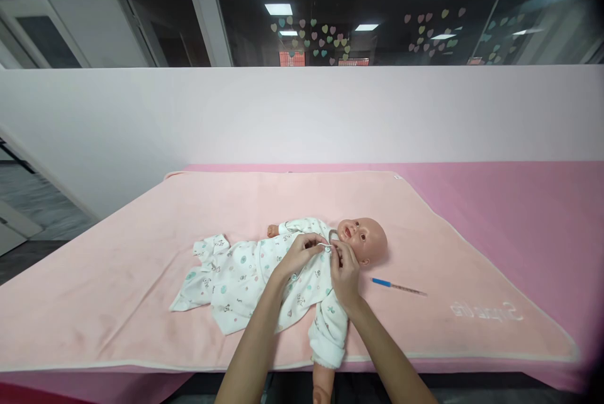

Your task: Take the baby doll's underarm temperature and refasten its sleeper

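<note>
soft white cotton is what we pinch here: both our hands meet at the collar of the printed romper, just under the chin of the doll. our left hand is closed on the cloth edge near the neck, and our right hand is closed on the other edge, where a small snap seems to sit. we judge the cloth light, limp and easy to slip, so it is best taken by fingertips close to the fastening. the doll looks like hard plastic, light, and it may roll. it lies on its back on the peach blanket, head to the right. a blue-tipped thermometer lies near the head, apart from the hands. under the blanket is the desk with a pink cover.
</note>
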Demonstrator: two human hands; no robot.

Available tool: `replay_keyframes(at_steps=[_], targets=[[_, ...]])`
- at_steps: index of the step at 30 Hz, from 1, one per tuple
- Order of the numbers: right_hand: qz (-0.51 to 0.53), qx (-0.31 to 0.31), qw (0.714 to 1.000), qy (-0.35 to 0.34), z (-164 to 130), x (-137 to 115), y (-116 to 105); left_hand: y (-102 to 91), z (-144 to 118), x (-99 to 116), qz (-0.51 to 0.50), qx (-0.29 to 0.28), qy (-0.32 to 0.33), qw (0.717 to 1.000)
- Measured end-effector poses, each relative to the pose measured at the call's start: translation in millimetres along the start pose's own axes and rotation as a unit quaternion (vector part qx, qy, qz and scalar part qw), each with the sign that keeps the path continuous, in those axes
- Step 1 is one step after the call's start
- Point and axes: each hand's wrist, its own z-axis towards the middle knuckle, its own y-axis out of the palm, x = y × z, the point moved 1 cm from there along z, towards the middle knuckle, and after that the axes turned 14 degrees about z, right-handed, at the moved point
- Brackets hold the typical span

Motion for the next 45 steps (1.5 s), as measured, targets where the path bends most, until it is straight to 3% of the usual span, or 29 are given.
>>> replay_keyframes(at_steps=[5, 9, 14, 16, 19, 22, 27, 32, 36, 40, 45], targets=[[-0.006, -0.027, 0.999, -0.042, -2, -3, -2, 0.3, -1, -1, -0.031, -0.025, 0.012, 0.999], [-0.024, -0.057, 0.997, -0.041, -3, -6, -2, 0.5, -5, 2, -0.057, -0.002, 0.03, 0.998], [-0.022, -0.037, 0.999, -0.013, -5, -2, -3, 1.0, -26, 16, 0.054, 0.035, 0.031, 0.997], [-0.017, -0.019, 1.0, -0.01, -5, 0, -4, 1.4, -39, 19, 0.16, 0.077, 0.043, 0.983], [-0.021, -0.002, 1.0, -0.019, -3, -4, -3, 1.7, -58, 17, 0.316, 0.165, 0.068, 0.932], [-0.045, -0.028, 0.997, -0.053, -1, -16, 3, 1.4, -69, 11, 0.383, 0.232, 0.08, 0.89], [-0.083, -0.194, 0.976, -0.051, -2, -33, 17, 2.4, -72, 7, 0.428, 0.225, 0.07, 0.873], [-0.111, -0.2, 0.973, -0.021, -3, -32, 17, 2.5, -72, 11, 0.445, 0.234, 0.053, 0.863], [-0.141, -0.219, 0.965, -0.016, -2, -29, 18, 1.4, -70, 10, 0.441, 0.223, 0.042, 0.869], [-0.164, -0.236, 0.958, 0.012, -1, -29, 19, -3.7, -64, 1, 0.385, 0.209, -0.015, 0.899], [-0.15, -0.249, 0.956, 0.047, 1, -28, 17, -12.1, -59, -6, 0.323, 0.137, -0.072, 0.934]])
